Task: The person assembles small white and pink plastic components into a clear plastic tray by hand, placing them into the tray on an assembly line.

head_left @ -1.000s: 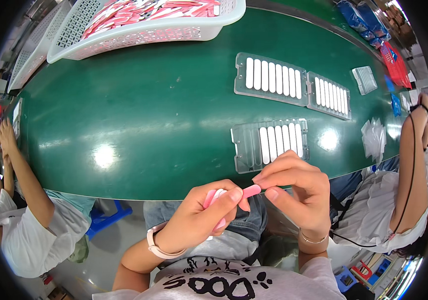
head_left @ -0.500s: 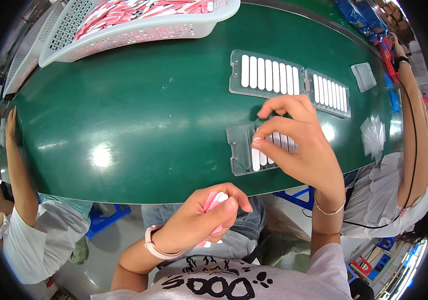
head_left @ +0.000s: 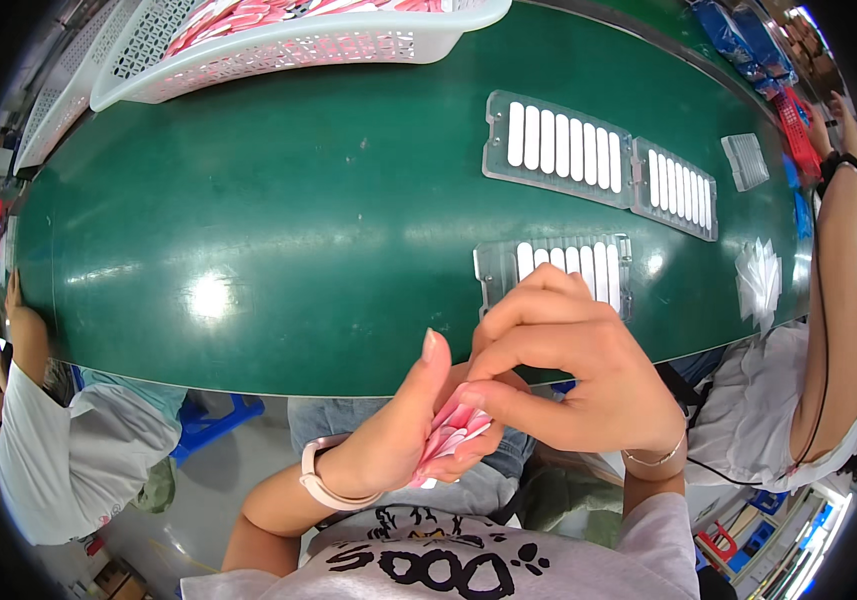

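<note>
Holds a bunch of pink sticks [head_left: 458, 432] in the left hand [head_left: 398, 430], by the near edge of the green tabletop [head_left: 298, 230]. Points the left thumb up and curls the fingers around the bunch. Touches the sticks with the right hand [head_left: 568, 370], thumb and fingers bent close together; cannot tell if pinching one. Has a clear tray [head_left: 496, 265] of white strips [head_left: 600, 272] just past the right hand, partly hidden by it. Has two more trays [head_left: 496, 160] farther back, end to end, and a white basket [head_left: 328, 48] at the back left.
</note>
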A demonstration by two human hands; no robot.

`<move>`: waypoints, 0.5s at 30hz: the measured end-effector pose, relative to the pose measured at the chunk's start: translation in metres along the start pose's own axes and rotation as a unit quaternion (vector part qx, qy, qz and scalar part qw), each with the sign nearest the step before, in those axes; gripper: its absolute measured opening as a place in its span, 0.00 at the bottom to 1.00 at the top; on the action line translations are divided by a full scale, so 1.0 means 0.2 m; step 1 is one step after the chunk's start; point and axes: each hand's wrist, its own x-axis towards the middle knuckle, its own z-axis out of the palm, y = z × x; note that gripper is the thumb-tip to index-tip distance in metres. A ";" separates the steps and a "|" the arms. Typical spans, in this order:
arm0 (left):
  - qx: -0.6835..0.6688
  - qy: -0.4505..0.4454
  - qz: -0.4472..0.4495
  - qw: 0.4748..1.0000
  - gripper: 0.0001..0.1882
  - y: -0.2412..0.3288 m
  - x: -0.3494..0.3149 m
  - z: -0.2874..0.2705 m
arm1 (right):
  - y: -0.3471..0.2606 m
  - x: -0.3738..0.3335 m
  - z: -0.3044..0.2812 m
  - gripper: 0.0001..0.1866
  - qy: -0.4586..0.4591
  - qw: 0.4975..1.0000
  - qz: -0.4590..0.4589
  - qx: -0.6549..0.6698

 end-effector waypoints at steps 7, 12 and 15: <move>0.015 -0.006 0.071 0.997 0.26 -0.03 -0.02 -0.04 | 0.03 -0.03 -0.05 0.03 0.200 0.974 -0.009 0.103; 0.013 0.002 0.081 0.997 0.22 -0.03 -0.03 -0.05 | 0.10 -0.06 -0.02 0.07 0.340 0.890 -0.184 0.240; 0.005 -0.014 0.069 0.997 0.22 -0.04 -0.01 -0.05 | 0.11 -0.11 -0.09 0.06 0.373 0.858 -0.208 0.284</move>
